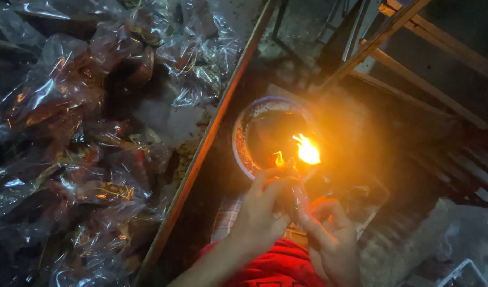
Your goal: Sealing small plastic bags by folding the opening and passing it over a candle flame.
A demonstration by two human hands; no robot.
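Note:
My left hand and my right hand together pinch a small clear plastic packet low in the middle of the view. The packet's upper edge is held up against a bright orange flame. The flame burns over a round bowl with a pale blue rim and dark contents, just beyond my fingers. What feeds the flame is hidden by the glare.
A large heap of sealed clear packets with reddish contents fills the left side. A wooden edge runs diagonally between the heap and the bowl. Wooden frame legs stand at the upper right. Red clothing shows at the bottom.

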